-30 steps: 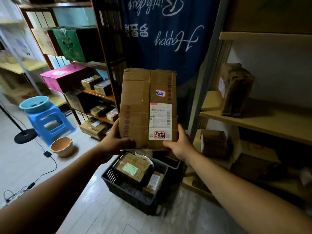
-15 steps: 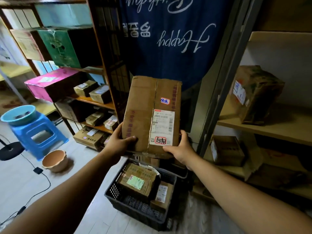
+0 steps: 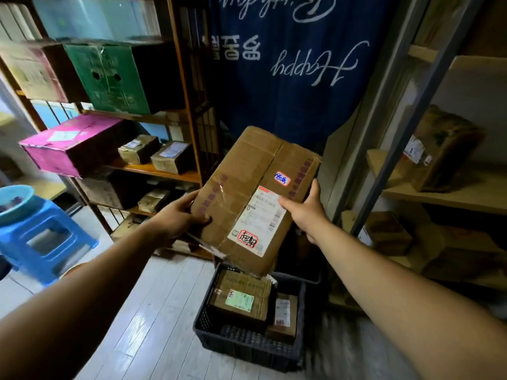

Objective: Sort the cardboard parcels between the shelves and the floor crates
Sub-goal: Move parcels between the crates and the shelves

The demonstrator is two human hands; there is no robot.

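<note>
A large brown cardboard parcel [image 3: 247,187] with a white shipping label and two red-edged stickers hangs tilted above the dark floor crate [image 3: 247,344]. My left hand [image 3: 178,215] grips its lower left edge. My right hand [image 3: 304,209] holds its right side, thumb on the label. Inside the crate lie a parcel with a green label [image 3: 241,297] and a smaller parcel [image 3: 284,314]. A wooden shelf unit [image 3: 164,168] at the left carries several small parcels. The pale shelf [image 3: 444,198] at the right holds a brown parcel [image 3: 441,149].
A pink box [image 3: 68,144] and a green box [image 3: 115,78] sit on the left shelves. A blue plastic stool [image 3: 46,239] with a blue bowl [image 3: 13,201] stands on the floor at the left. A blue banner [image 3: 288,64] hangs behind. More parcels [image 3: 389,231] fill the lower right shelf.
The parcel has tilted clockwise and dropped a little toward the crate. My right hand has slid up its right side. The view has shifted right and down.
</note>
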